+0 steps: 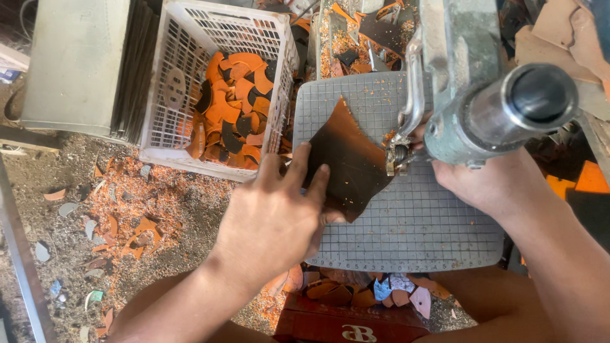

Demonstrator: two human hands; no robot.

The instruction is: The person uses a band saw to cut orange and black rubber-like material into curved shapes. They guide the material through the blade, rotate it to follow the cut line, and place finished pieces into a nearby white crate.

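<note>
A dark brown leather piece (pixel 346 162) with curved cut edges lies on a grey gridded machine table (pixel 413 222). My left hand (pixel 273 216) holds its left edge, fingers spread on top and thumb underneath. My right hand (pixel 489 181) is behind the grey metal machine head (pixel 483 95), its fingers at the piece's right edge near the small cutting tip (pixel 397 155). What the right fingers grip is partly hidden by the machine.
A white plastic crate (pixel 190 121) at the left holds several orange and dark crescent-shaped cut pieces (pixel 232 108). Orange scraps and dust litter the ground (pixel 127 216). A red box with offcuts (pixel 349 317) sits below the table. More leather scraps lie behind the machine.
</note>
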